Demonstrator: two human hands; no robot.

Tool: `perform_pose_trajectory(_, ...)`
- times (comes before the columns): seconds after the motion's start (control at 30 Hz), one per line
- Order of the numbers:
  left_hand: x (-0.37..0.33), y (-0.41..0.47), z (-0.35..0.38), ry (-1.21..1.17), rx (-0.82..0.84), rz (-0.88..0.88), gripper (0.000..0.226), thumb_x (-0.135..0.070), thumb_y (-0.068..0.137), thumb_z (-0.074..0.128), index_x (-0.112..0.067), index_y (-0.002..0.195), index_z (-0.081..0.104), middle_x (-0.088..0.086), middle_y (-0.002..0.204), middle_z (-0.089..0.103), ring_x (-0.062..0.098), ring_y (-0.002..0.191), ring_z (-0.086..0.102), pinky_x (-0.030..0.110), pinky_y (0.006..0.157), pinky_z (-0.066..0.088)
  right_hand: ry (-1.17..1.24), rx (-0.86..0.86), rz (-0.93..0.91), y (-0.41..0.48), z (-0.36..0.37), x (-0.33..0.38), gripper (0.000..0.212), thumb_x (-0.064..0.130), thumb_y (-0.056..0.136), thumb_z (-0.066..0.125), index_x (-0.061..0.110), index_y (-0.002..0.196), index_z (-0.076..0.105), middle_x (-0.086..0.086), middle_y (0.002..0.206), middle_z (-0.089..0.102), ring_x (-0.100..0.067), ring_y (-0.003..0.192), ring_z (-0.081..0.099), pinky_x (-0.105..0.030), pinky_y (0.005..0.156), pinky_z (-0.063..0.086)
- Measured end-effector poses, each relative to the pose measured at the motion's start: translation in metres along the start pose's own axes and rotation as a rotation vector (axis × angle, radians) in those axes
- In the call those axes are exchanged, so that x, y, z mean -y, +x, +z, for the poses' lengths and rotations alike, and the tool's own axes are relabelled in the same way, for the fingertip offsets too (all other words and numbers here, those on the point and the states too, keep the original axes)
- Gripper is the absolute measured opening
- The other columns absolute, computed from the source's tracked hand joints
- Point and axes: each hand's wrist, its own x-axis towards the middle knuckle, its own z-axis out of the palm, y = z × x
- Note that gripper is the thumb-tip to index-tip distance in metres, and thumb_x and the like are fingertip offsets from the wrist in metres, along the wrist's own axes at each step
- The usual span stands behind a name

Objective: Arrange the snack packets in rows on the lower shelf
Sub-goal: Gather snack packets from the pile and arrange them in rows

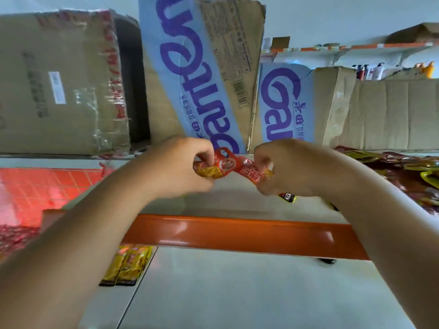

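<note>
Together, both hands (183, 167) (292, 169) pinch red packets (228, 166) over the orange-edged shelf (237, 236), cartons (202, 67) behind.

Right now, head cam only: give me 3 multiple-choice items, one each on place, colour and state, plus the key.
1. Where do the yellow packets lie?
A) in a basket
B) on the lower shelf, under the orange rail
C) on a chair

2. What colour are the held packets?
A) green
B) blue
C) red

3. How are the left hand and right hand?
A) both grip the held packets
B) both lie flat on the shelf
C) both hang idle

Key:
1 B, they lie flat on the shelf below the rail.
2 C, the wrappers between the hands are plainly red.
3 A, the fingers of each hand curl round one end.
</note>
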Motion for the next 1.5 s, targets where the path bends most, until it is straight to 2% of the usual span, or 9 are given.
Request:
perform_pose_trajectory(0.17, 0.048, -0.052, -0.023, -0.157, -0.264, 0.04, 0.03, -0.031, 0.073, 0.083, -0.036, 0.098, 0.066, -0.015, 0.096, 0.069, 0.001, 0.085, 0.064, 0.024, 0.075, 0.053, 0.243, -0.242, 0.001, 0.004, 0.009, 0.059, 0.024, 0.041, 0.075, 0.077, 0.029, 0.09, 0.063, 0.009, 0.087, 0.067, -0.012, 0.075, 0.065, -0.036, 0.067, 0.058)
perform_pose_trajectory(0.27, 0.079, -0.087, -0.039, -0.209, -0.427, 0.064, 0.031, -0.035, 0.072, 0.082, -0.034, 0.098, 0.066, -0.019, 0.09, 0.069, 0.001, 0.082, 0.066, 0.021, 0.069, 0.051, 0.306, -0.359, -0.04, 0.011, 0.014, 0.107, 0.022, 0.04, 0.076, 0.078, 0.028, 0.084, 0.061, 0.012, 0.082, 0.066, -0.008, 0.067, 0.063, -0.024, 0.056, 0.053)
perform_pose_trajectory(0.37, 0.113, -0.123, -0.059, -0.182, -0.581, 0.072, 0.03, -0.036, 0.071, 0.078, -0.029, 0.097, 0.068, -0.013, 0.089, 0.068, 0.007, 0.083, 0.064, 0.025, 0.072, 0.05, 0.415, -0.451, -0.113, 0.019, 0.023, 0.162, 0.02, 0.033, 0.077, 0.079, 0.025, 0.084, 0.063, 0.012, 0.079, 0.065, -0.001, 0.074, 0.062, -0.016, 0.056, 0.048)
perform_pose_trajectory(0.53, 0.164, -0.193, -0.094, -0.128, -0.752, 0.019, 0.025, -0.03, 0.074, 0.077, -0.025, 0.097, 0.068, -0.016, 0.095, 0.068, 0.001, 0.093, 0.06, 0.015, 0.079, 0.044, 0.601, -0.508, -0.247, 0.032, 0.045, 0.259, 0.024, 0.025, 0.073, 0.081, 0.022, 0.084, 0.06, 0.008, 0.083, 0.065, -0.005, 0.067, 0.064, -0.019, 0.058, 0.049)
perform_pose_trajectory(0.7, 0.215, -0.261, -0.123, -0.117, -0.774, -0.067, 0.027, -0.037, 0.078, 0.078, -0.033, 0.102, 0.066, -0.022, 0.099, 0.066, -0.005, 0.093, 0.061, 0.008, 0.074, 0.042, 0.739, -0.496, -0.343, 0.042, 0.073, 0.347, 0.027, 0.021, 0.07, 0.082, 0.023, 0.083, 0.058, 0.006, 0.083, 0.065, -0.012, 0.072, 0.064, -0.033, 0.064, 0.053)
perform_pose_trajectory(0.83, 0.247, -0.301, -0.138, -0.08, -0.795, -0.158, 0.027, -0.033, 0.079, 0.079, -0.035, 0.102, 0.064, -0.023, 0.099, 0.065, -0.008, 0.099, 0.059, 0.006, 0.077, 0.041, 0.834, -0.446, -0.364, 0.053, 0.098, 0.404, 0.024, 0.021, 0.072, 0.08, 0.025, 0.082, 0.058, 0.005, 0.077, 0.065, -0.014, 0.066, 0.062, -0.034, 0.063, 0.052)
perform_pose_trajectory(0.97, 0.279, -0.33, -0.137, -0.045, -0.776, -0.241, 0.029, -0.032, 0.079, 0.08, -0.036, 0.104, 0.065, -0.026, 0.103, 0.064, -0.002, 0.101, 0.059, 0.014, 0.08, 0.046, 0.907, -0.407, -0.373, 0.068, 0.128, 0.445, 0.022, 0.021, 0.073, 0.081, 0.026, 0.083, 0.061, 0.009, 0.076, 0.066, -0.011, 0.067, 0.063, -0.033, 0.061, 0.053)
perform_pose_trajectory(1.23, 0.342, -0.336, -0.112, -0.041, -0.727, -0.28, 0.029, -0.021, 0.079, 0.084, -0.026, 0.102, 0.067, -0.024, 0.097, 0.063, -0.002, 0.097, 0.061, 0.005, 0.078, 0.043, 0.942, -0.28, -0.389, 0.11, 0.195, 0.476, 0.026, 0.025, 0.076, 0.084, 0.029, 0.084, 0.059, 0.008, 0.089, 0.063, -0.007, 0.073, 0.062, -0.03, 0.06, 0.052)
perform_pose_trajectory(1.5, 0.432, -0.291, -0.086, -0.021, -0.659, -0.326, 0.028, -0.033, 0.079, 0.079, -0.029, 0.103, 0.065, -0.02, 0.102, 0.062, 0.005, 0.102, 0.06, 0.007, 0.082, 0.042, 0.939, -0.248, -0.361, 0.19, 0.246, 0.49, 0.029, 0.027, 0.074, 0.084, 0.029, 0.08, 0.055, 0.011, 0.089, 0.057, -0.01, 0.075, 0.061, -0.037, 0.064, 0.053)
